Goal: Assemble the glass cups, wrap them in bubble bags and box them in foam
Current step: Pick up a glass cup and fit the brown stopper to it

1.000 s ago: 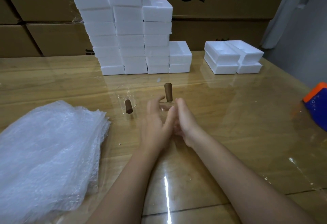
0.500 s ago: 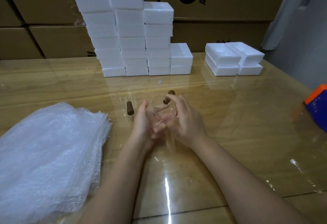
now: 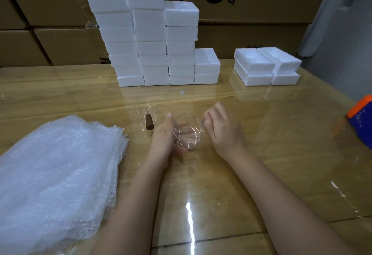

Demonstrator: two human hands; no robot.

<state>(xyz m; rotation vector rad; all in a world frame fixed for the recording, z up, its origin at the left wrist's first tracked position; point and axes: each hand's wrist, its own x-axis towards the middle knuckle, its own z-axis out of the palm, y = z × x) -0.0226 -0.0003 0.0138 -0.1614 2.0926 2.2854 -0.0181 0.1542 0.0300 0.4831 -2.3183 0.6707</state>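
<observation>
A clear glass cup [image 3: 186, 133] is held just above the table between both hands. My left hand [image 3: 163, 140] grips its left side, thumb up along the wall. My right hand [image 3: 223, 129] has its fingers curled at the cup's right side, where the wooden handle is hidden inside the hand. A second glass cup [image 3: 145, 112] with a brown wooden handle [image 3: 149, 122] stands on the table to the left, behind my left hand. A pile of bubble bags [image 3: 56, 174] lies at the near left. Stacked white foam boxes [image 3: 145, 39] stand at the back.
Open foam box halves [image 3: 265, 65] sit at the back right. A blue and orange object [image 3: 362, 118] lies at the right edge. Cardboard cartons [image 3: 251, 3] wall off the far side of the glossy wooden table [image 3: 281, 144].
The cup has turned in my hands: its brown handle stood up above them, tilted over, and is now hidden under my right hand. My hands have spread apart around the cup.
</observation>
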